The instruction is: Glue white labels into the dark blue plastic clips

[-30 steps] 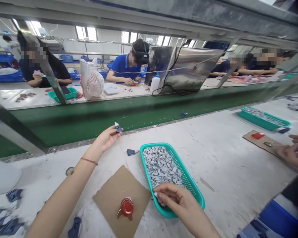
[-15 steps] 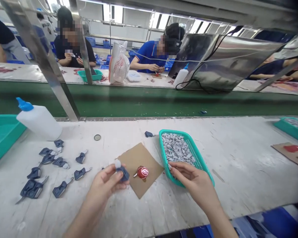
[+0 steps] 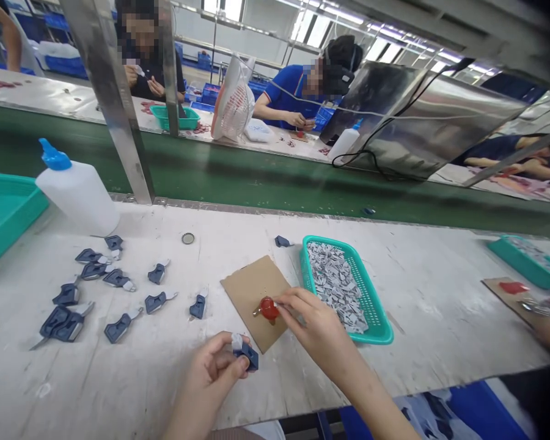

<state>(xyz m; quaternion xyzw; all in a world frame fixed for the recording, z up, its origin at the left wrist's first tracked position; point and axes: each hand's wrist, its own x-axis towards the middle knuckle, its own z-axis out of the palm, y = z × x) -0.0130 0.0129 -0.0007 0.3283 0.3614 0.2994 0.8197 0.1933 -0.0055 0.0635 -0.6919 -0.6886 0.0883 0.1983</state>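
My left hand (image 3: 213,376) pinches a dark blue plastic part (image 3: 250,358) with a pale grey tip pointing up, near the table's front. Fingertips of my right hand (image 3: 318,327) are closed at the edge of a small round dish of red paste (image 3: 268,307). The small grey piece they pinch is mostly hidden now. Under the dish lies a brown cardboard square (image 3: 244,282). Right of it stands a green basket (image 3: 381,327) full of small grey pieces (image 3: 332,281). Several similar blue parts (image 3: 64,322) lie on the left, one blue part (image 3: 197,305) closer to my left hand.
A white bottle with a blue nozzle (image 3: 80,198) and a green tray (image 3: 9,235) stand at left. A bottle cap (image 3: 188,238) lies behind the cardboard. A metal post (image 3: 114,110) rises at the table's back edge. Co-workers sit across; another person's hand shows at right.
My right hand has moved left from the basket to the red paste, carrying a small grey piece. My left hand has come lower and nearer with the blue part. The view has tilted.
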